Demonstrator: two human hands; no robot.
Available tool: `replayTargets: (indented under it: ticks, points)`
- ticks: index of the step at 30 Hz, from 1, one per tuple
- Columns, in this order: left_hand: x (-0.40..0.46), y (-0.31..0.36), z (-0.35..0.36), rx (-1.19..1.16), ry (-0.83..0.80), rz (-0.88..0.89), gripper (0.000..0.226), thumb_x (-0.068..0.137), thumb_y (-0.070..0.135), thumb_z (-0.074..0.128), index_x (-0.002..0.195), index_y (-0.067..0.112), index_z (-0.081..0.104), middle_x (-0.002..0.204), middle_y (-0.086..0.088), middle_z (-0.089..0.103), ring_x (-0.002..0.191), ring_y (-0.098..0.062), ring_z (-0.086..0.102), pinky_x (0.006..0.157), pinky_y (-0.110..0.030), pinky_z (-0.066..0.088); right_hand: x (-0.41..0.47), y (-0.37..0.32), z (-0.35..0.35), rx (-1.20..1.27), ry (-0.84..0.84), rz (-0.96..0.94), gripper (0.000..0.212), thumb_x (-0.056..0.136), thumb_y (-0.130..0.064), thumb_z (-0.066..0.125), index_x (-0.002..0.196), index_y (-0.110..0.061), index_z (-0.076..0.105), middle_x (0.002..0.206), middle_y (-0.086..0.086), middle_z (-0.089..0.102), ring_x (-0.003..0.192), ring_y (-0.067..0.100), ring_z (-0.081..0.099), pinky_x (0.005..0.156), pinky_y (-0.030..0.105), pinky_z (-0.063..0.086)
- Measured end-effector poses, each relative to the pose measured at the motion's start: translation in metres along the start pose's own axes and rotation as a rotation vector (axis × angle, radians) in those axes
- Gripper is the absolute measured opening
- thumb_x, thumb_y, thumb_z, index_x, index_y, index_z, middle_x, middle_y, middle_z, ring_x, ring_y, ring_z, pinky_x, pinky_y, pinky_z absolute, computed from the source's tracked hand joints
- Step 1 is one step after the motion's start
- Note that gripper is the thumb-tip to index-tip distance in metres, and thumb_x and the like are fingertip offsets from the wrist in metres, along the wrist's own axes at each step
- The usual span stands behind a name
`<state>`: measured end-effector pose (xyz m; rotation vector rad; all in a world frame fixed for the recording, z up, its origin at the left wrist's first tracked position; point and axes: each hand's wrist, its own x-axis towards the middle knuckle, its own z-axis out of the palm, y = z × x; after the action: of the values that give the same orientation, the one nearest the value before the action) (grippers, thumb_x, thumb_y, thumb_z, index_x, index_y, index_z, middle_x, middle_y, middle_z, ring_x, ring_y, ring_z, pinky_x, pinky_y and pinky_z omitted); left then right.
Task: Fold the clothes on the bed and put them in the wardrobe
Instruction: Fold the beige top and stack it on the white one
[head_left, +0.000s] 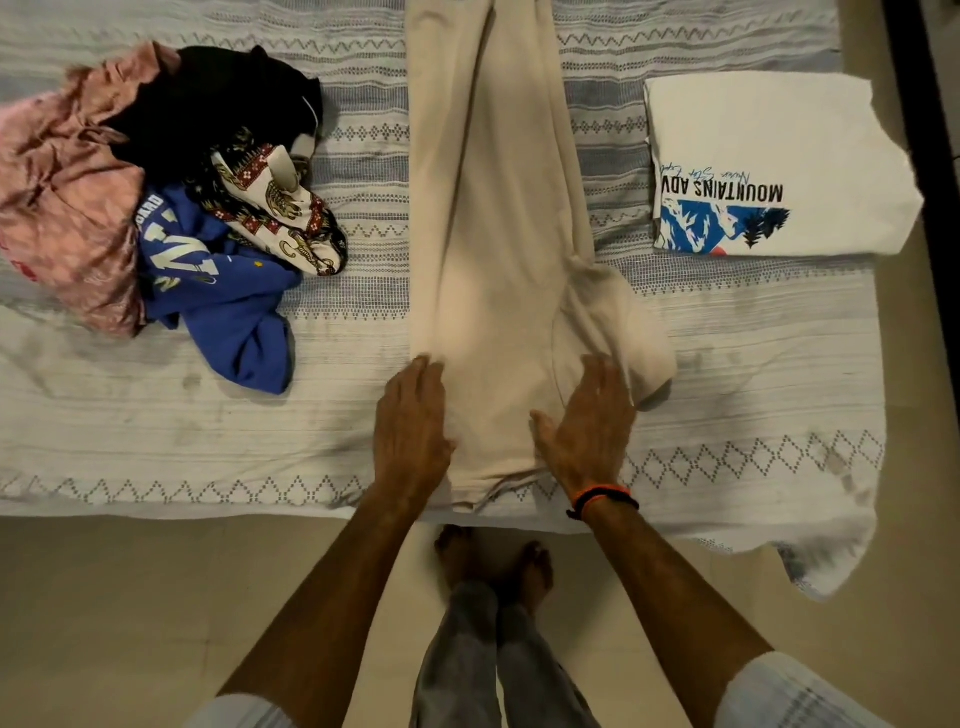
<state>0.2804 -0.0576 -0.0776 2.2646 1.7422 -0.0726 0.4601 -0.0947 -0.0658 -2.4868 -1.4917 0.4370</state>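
Note:
Beige trousers (493, 208) lie lengthwise down the middle of the bed, legs doubled over each other, waist end at the near edge. My left hand (413, 431) lies flat on the left side of the waist, fingers spread. My right hand (589, 426), with an orange and black band at the wrist, presses flat on the right side. A folded white T-shirt (769, 135) with a blue mountain print rests at the right. A heap of unfolded clothes sits at the left: pink (62, 197), black (208, 98), blue (228, 301) and a patterned piece (275, 208).
The bed carries a white and grey patterned cover (753, 374) whose corner hangs off at the lower right. Beige floor tiles (104, 613) run along the near edge, where my bare feet stand. A dark vertical edge (930, 156) borders the right side.

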Motion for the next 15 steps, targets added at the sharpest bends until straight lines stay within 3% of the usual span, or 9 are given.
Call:
replayTargets:
  ticks: [1, 3, 6, 8, 11, 13, 15]
  points:
    - [0.01, 0.001, 0.001, 0.028, -0.054, 0.082, 0.112, 0.064, 0.037, 0.088, 0.151, 0.01, 0.023, 0.161, -0.01, 0.017, 0.147, -0.027, 0.019, 0.118, -0.04, 0.027, 0.01, 0.001, 0.005, 0.002, -0.081, -0.132, 0.091, 0.078, -0.039, 0.077, 0.148, -0.005, 0.03, 0.156, 0.019, 0.027, 0.143, 0.035, 0.028, 0.115, 0.048, 0.03]
    - [0.027, -0.005, 0.003, 0.026, -0.231, 0.063, 0.135, 0.061, 0.044, 0.088, 0.155, 0.009, -0.003, 0.164, -0.01, -0.006, 0.151, -0.028, 0.0, 0.122, -0.043, 0.014, 0.029, 0.007, 0.013, -0.095, -0.29, -0.27, 0.096, 0.084, -0.052, 0.066, 0.154, -0.009, 0.016, 0.163, 0.017, 0.011, 0.15, 0.032, 0.013, 0.121, 0.045, 0.018]
    - [0.037, -0.023, 0.006, 0.038, -0.427, -0.047, 0.149, 0.058, 0.06, 0.084, 0.152, 0.012, -0.021, 0.161, -0.006, -0.025, 0.15, -0.029, -0.011, 0.122, -0.047, 0.007, 0.044, 0.022, 0.021, -0.172, -0.433, -0.195, 0.111, 0.08, -0.072, 0.057, 0.157, -0.021, -0.006, 0.164, 0.013, -0.01, 0.152, 0.028, -0.005, 0.123, 0.045, 0.004]
    - [0.036, -0.029, 0.006, 0.041, -0.46, -0.052, 0.15, 0.058, 0.064, 0.082, 0.152, 0.013, -0.023, 0.16, -0.004, -0.027, 0.15, -0.029, -0.011, 0.122, -0.05, 0.007, 0.045, 0.024, 0.021, -0.162, -0.459, -0.178, 0.114, 0.079, -0.072, 0.059, 0.156, -0.022, -0.008, 0.163, 0.014, -0.013, 0.152, 0.029, -0.007, 0.123, 0.045, 0.002]
    - [0.039, -0.018, -0.007, 0.055, -0.453, -0.076, 0.142, 0.063, 0.059, 0.082, 0.154, 0.01, -0.015, 0.163, -0.006, -0.019, 0.15, -0.031, -0.008, 0.121, -0.054, 0.006, 0.047, 0.018, 0.009, -0.094, -0.429, -0.173, 0.099, 0.083, -0.055, 0.066, 0.155, -0.013, 0.013, 0.162, 0.018, 0.011, 0.149, 0.034, 0.013, 0.122, 0.045, 0.016]
    - [0.043, -0.003, -0.02, 0.045, -0.429, -0.093, 0.131, 0.067, 0.054, 0.082, 0.155, 0.007, -0.004, 0.164, -0.01, -0.006, 0.151, -0.033, -0.001, 0.121, -0.053, 0.008, 0.048, 0.016, -0.005, -0.028, -0.365, -0.167, 0.078, 0.087, -0.043, 0.067, 0.147, -0.009, 0.031, 0.152, 0.017, 0.036, 0.139, 0.034, 0.035, 0.115, 0.043, 0.031]
    - [0.048, 0.012, -0.03, 0.034, -0.403, -0.083, 0.115, 0.073, 0.05, 0.079, 0.154, 0.008, 0.009, 0.164, -0.012, 0.004, 0.15, -0.033, 0.006, 0.121, -0.051, 0.01, 0.049, 0.017, -0.021, 0.071, -0.326, -0.111, 0.064, 0.089, -0.032, 0.067, 0.142, -0.009, 0.039, 0.143, 0.013, 0.047, 0.131, 0.031, 0.043, 0.109, 0.042, 0.038]
